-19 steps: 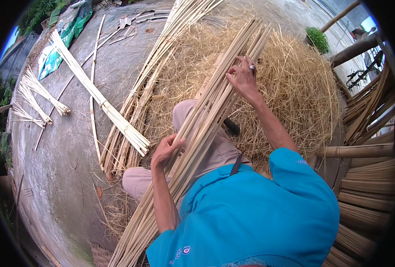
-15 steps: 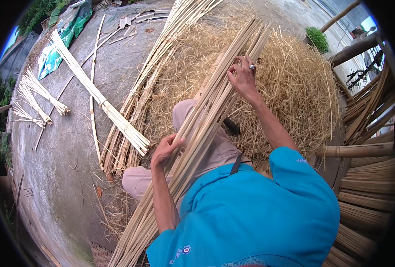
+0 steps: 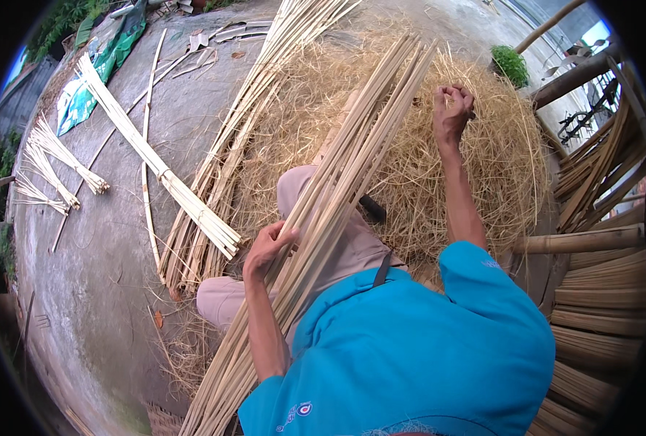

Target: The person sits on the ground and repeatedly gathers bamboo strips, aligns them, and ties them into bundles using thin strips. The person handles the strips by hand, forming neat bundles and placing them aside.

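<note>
A long bundle of split bamboo strips point(image 3: 341, 192) lies slantwise across my lap, its far end fanned into two groups. My left hand point(image 3: 266, 251) is closed around the bundle's left edge near the middle, thumb on top. Up and to the right, clear of the strips, is my right hand point(image 3: 454, 112), fingers curled in toward the thumb. What it pinches, if anything, is too fine to make out against the shavings behind it. A dark, rounded handle-like thing point(image 3: 373, 208) pokes out beside my leg, under the bundle.
A heap of curly bamboo shavings point(image 3: 475, 174) spreads ahead and to the right. Left of me lie a tied pale bundle point(image 3: 159, 163), loose long strips point(image 3: 221, 156) and several small bundles point(image 3: 65, 156) on concrete. Stacked strips point(image 3: 599, 320) and a bamboo pole point(image 3: 581, 241) stand at right.
My right hand has left the upper part of the bundle and moved right, over the shavings. The left hand keeps its hold, and the strips' far end has shifted slightly.
</note>
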{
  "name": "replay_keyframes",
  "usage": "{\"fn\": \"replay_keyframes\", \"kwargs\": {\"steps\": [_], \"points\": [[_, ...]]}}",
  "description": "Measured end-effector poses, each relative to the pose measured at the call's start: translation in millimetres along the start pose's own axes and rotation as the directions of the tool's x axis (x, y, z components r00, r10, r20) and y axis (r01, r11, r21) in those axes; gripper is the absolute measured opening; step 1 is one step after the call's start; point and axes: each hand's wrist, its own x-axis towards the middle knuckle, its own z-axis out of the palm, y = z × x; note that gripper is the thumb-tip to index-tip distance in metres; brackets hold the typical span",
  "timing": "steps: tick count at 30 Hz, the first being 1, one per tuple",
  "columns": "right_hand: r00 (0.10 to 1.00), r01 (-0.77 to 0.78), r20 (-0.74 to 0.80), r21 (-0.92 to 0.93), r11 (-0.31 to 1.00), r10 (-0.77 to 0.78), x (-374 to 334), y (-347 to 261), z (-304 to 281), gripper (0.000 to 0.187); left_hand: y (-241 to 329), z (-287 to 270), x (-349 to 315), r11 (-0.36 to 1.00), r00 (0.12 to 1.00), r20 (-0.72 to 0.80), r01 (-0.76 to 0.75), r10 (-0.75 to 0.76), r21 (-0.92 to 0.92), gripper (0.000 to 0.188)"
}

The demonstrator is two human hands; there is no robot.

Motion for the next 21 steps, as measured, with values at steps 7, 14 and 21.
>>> {"fn": "replay_keyframes", "kwargs": {"steps": [7,14,21], "points": [[0.904,0.236,0.369,-0.01,0.972,-0.216,-23,-30,39,0.024,-2,-3,-3,1.0,1.0,-0.01,0.006,-0.006,-0.001,0.042],[0.848,0.194,0.523,-0.145,0.97,-0.092,-21,-34,59,0.02,0,1,-6,1.0,1.0,-0.015,-0.003,0.003,0.021,0.042],[0.962,0.262,0.16,-0.315,0.912,-0.221,17,-14,63,0.018,1,1,-7,1.0,1.0,0.002,-0.002,0.002,-0.002,0.043]]}}
